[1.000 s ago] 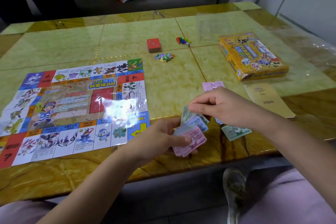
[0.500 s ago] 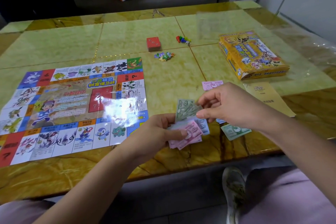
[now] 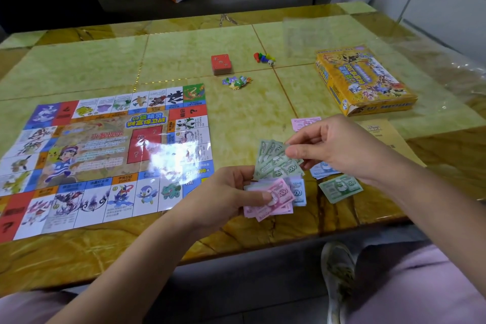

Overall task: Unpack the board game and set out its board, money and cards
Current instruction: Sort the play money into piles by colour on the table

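The colourful paper game board (image 3: 105,155) lies flat on the left of the table. My left hand (image 3: 231,192) grips a stack of play money (image 3: 273,197), pink notes on top, near the front edge. My right hand (image 3: 339,147) pinches several green notes (image 3: 276,163) fanned out just above that stack. Sorted piles lie under and beside my right hand: a green pile (image 3: 339,188), a blue pile (image 3: 322,169) and a pink note (image 3: 302,122). A red card deck (image 3: 221,63) sits mid-table.
The yellow game box (image 3: 363,81) lies at the right, a tan envelope (image 3: 386,137) in front of it. Coloured pawns and a die (image 3: 264,58) and small cardboard tokens (image 3: 236,82) lie near the deck. Clear plastic wrap (image 3: 447,68) covers the far right. A sofa stands behind the table.
My right hand has pulled green notes up and out of the stack, fanning them. My left hand has stayed in place with the rest of the money.
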